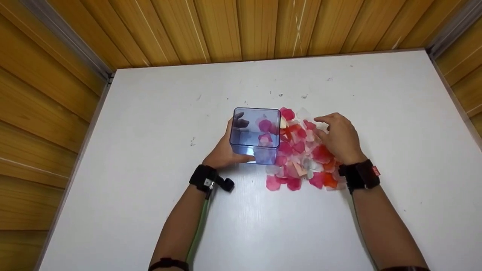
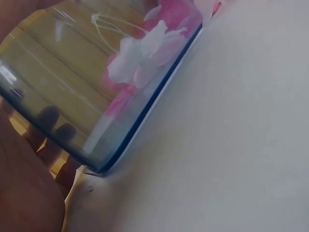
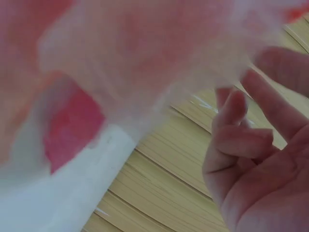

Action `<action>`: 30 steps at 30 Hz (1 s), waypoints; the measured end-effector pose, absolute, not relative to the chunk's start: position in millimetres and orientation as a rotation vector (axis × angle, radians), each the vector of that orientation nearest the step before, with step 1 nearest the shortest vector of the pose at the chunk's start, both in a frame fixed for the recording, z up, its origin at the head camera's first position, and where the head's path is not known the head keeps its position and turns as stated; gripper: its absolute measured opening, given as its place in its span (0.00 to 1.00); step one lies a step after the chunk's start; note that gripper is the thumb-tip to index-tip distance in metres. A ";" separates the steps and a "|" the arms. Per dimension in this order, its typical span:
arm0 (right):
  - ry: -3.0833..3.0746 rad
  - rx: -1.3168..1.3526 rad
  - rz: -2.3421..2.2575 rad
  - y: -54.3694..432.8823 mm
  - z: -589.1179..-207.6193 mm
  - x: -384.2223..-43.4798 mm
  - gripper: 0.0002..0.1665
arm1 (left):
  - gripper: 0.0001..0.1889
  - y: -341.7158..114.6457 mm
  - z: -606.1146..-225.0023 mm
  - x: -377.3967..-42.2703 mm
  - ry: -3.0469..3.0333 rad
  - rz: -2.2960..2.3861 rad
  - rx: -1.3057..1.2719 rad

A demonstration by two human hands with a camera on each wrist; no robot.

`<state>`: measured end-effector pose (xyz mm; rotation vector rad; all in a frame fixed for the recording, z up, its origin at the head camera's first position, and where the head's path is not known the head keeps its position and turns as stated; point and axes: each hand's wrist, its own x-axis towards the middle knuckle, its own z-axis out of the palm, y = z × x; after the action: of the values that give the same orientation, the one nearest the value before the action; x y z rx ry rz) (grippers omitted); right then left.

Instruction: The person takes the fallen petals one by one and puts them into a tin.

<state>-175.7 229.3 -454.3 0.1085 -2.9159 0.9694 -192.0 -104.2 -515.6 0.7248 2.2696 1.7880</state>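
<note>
My left hand [image 1: 222, 151] grips the stiff-looking, probably slippery blue box [image 1: 256, 140] by its walls, around the middle of the desk [image 1: 150, 150]. Toward the right edge, petals [image 1: 299, 146] (feather-light, I'd guess) want gentle pinching; my right hand [image 1: 342, 138] hangs loose, empty.

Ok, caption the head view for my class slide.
Left hand holding a transparent blue box, right hand by a spread of colourful petals.

Blurred petals [image 3: 140, 53], forearms [image 1: 388, 226] cut off
</note>
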 end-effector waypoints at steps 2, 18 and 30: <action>-2.960 0.153 0.932 229.1 -458.6 -178.6 0.22 | 0.67 -104.7 -516.1 -190.9 2.276 1.780 0.706; -2.932 0.134 0.950 226.3 -449.9 -174.8 0.12 | 0.65 -105.5 -518.5 -188.3 2.301 1.767 0.654; -2.269 0.404 1.344 182.4 -422.3 -148.0 0.08 | 0.65 -102.6 -515.1 -192.1 2.293 1.746 0.681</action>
<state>-148.0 182.4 -422.3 0.4042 -2.2688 1.3443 -192.1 -102.6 -515.1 0.6811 2.2931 1.7457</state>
